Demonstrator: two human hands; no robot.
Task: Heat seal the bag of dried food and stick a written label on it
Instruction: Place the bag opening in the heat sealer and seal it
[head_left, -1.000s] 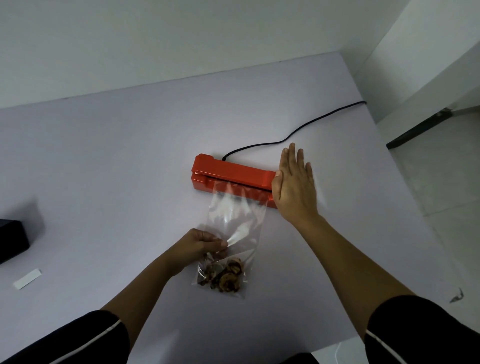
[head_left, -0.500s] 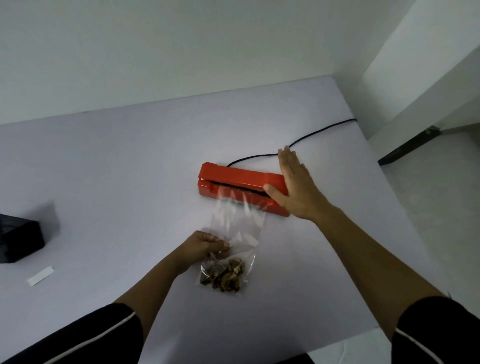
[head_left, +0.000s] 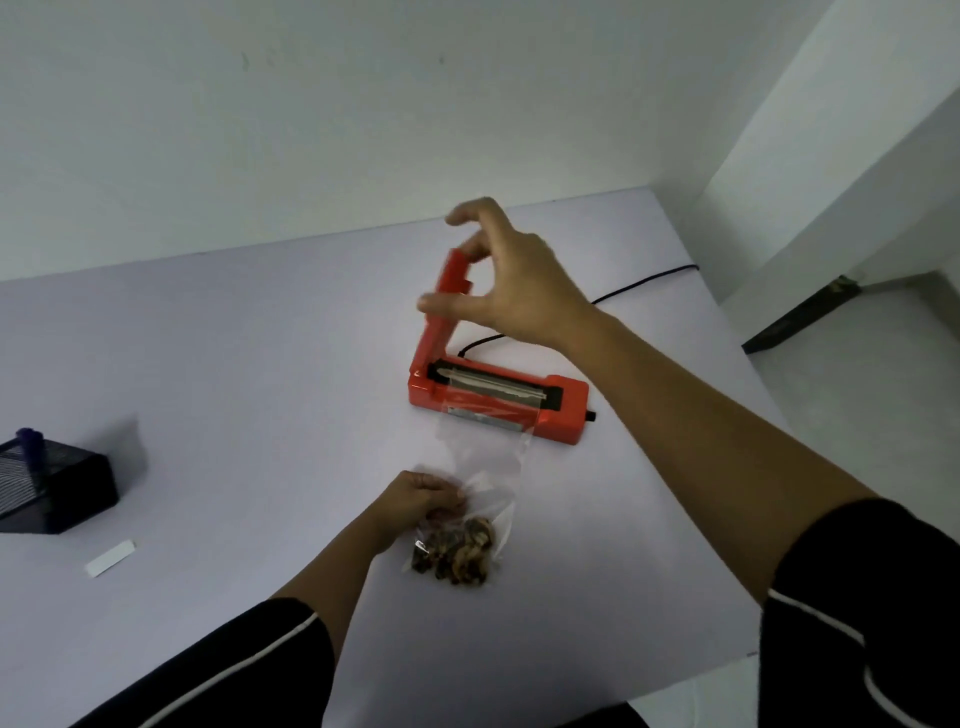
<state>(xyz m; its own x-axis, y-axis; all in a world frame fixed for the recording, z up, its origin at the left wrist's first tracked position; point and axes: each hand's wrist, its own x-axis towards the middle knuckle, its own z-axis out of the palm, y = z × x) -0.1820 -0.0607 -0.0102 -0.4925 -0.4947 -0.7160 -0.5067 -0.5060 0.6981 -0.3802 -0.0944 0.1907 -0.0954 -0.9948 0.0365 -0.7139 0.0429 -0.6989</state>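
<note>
An orange heat sealer (head_left: 561, 410) stands in the middle of the pale table (head_left: 234, 364), its lid arm (head_left: 444, 306) swung almost upright. My right hand (head_left: 514, 283) holds that raised lid near its tip, thumb in front and fingers behind. A clear plastic bag (head_left: 485, 457) lies with its open end across the sealer's bar and dried food (head_left: 457, 556) bunched at its near end. My left hand (head_left: 421, 501) pinches the bag just above the food. A white label strip (head_left: 110, 558) lies on the table at the near left.
A black mesh pen holder (head_left: 52, 483) with a blue pen (head_left: 30, 449) in it lies at the left edge. The sealer's black cord (head_left: 644, 278) runs off the table's far right corner. The table's right edge drops to the floor; a wall stands behind.
My right hand went from pressing flat on the shut sealer to lifting its lid, which now stands up. My view has tilted down. The left hand stays on the bag.
</note>
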